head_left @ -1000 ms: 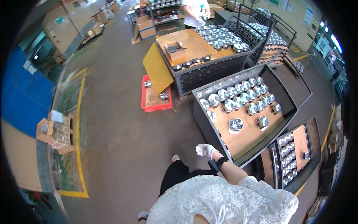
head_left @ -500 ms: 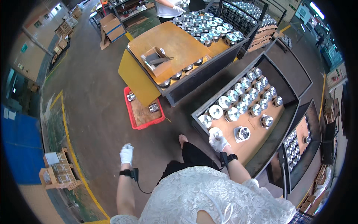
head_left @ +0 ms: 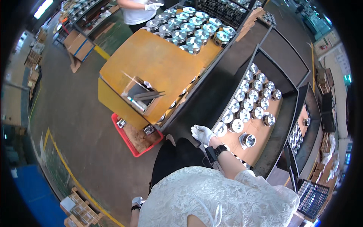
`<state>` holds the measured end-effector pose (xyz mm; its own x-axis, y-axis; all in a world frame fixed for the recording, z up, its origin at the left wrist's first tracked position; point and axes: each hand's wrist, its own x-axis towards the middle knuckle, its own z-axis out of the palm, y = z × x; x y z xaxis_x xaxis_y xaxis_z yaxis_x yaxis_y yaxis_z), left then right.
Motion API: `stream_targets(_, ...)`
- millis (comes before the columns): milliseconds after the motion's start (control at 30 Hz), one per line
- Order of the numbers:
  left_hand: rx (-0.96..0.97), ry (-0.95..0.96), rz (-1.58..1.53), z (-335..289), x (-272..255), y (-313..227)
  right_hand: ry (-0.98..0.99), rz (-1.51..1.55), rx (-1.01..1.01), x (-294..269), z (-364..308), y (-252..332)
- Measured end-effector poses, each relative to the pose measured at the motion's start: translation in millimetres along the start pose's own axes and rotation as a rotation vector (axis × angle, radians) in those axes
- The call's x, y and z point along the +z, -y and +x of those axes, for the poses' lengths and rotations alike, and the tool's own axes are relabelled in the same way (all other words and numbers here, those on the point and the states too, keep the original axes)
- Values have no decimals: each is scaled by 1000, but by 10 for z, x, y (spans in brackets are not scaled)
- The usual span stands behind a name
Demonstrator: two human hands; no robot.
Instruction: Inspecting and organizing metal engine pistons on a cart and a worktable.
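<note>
My right hand (head_left: pixel 203 134), in a white glove, is beside the left rim of a metal bin, its fingers stretched out to the left with nothing seen in them. Rows of silver pistons (head_left: pixel 247 104) stand in this bin on a brown cardboard sheet (head_left: pixel 252 128). One separate piston (head_left: pixel 249 140) sits on a small white pad. Low at my left side, my gloved left hand (head_left: pixel 138 201) shows only in part, and its fingers cannot be made out.
A yellow-topped table (head_left: pixel 151 56) ahead bears more pistons (head_left: pixel 188 28) and an open box of tools (head_left: pixel 141 94). Below its left end sits a red crate (head_left: pixel 134 147) with two metal parts. At the far side stands a person (head_left: pixel 138 13) with a white glove. More bins are at right.
My right hand has moved off a piston at the bin's near corner to the left rim. The left hand has dropped back to my side. My view has shifted, with the table now nearer.
</note>
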<state>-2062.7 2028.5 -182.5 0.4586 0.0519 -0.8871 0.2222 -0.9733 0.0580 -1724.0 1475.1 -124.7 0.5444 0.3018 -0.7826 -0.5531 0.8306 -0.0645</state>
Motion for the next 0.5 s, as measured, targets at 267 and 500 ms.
stream_targets(267,187,-630,-417,668,-2884,-837,39,104,-167,983,300,1380)
stream_targets(500,419,-20,-1034,-596,-4548,-3307,-12,-88,-205,1983,975,2989)
